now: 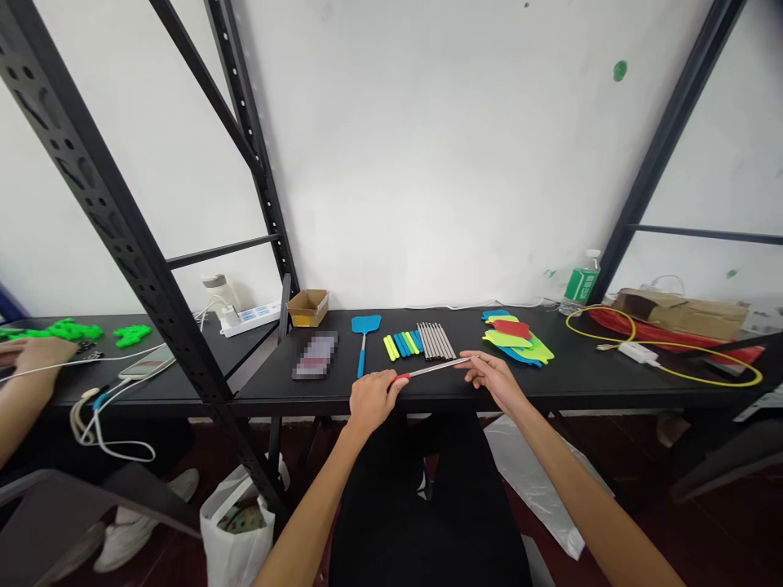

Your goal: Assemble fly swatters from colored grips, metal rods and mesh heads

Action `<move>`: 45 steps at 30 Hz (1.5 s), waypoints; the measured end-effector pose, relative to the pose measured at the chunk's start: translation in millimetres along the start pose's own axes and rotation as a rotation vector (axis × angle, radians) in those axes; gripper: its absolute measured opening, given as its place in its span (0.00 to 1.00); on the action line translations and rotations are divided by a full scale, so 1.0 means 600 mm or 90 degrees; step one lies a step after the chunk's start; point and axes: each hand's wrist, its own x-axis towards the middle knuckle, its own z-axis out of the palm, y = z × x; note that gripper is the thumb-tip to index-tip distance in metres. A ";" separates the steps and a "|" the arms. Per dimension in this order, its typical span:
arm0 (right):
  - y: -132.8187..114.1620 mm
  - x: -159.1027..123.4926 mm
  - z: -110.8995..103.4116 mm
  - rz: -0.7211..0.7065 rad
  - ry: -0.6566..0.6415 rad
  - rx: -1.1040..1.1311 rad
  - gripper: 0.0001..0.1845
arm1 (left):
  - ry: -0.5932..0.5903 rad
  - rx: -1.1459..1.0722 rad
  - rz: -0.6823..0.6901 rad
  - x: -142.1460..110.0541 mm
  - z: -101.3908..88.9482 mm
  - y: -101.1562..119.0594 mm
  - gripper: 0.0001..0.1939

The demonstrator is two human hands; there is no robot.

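Note:
A slim silver metal rod [433,368] with a red handle lies level between my hands, just above the table's front edge. My left hand [373,399] is closed around the red handle. At the rod's other end, my right hand [493,380] pinches the tip between thumb and fingers. Beyond it are a row of silver rods [435,341] and several short yellow and blue handles [404,344]. A blue fly swatter [365,326] lies left of them. To the right rests a pile of yellow, blue and red swatter heads [519,341].
The black table [269,390] carries a phone [316,356], a small cardboard box [308,308], a power strip [250,318], a water bottle [581,284] and a yellow cable [703,377]. Metal posts [128,220] frame the place. At far left another person's hand [42,355] is near green pieces.

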 end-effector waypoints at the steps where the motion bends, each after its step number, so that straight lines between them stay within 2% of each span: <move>1: 0.000 0.000 0.000 -0.002 -0.001 0.001 0.20 | 0.003 0.000 -0.001 0.000 0.001 0.000 0.26; 13: 0.005 0.003 -0.002 -0.014 0.007 -0.012 0.21 | 0.015 -0.016 -0.039 -0.002 -0.005 0.010 0.23; 23: 0.002 0.000 0.005 -0.032 -0.008 -0.054 0.21 | 0.022 -0.024 -0.035 -0.002 -0.002 0.008 0.23; 30: 0.006 0.003 0.000 -0.027 0.009 -0.027 0.22 | 0.000 -0.030 -0.037 -0.002 -0.003 0.005 0.26; 36: 0.004 0.001 0.005 -0.033 0.062 0.033 0.20 | 0.000 -0.030 -0.056 0.000 0.000 0.004 0.26; 45: 0.003 -0.001 0.005 -0.042 0.053 0.042 0.19 | -0.006 -0.037 -0.072 0.000 -0.003 0.006 0.26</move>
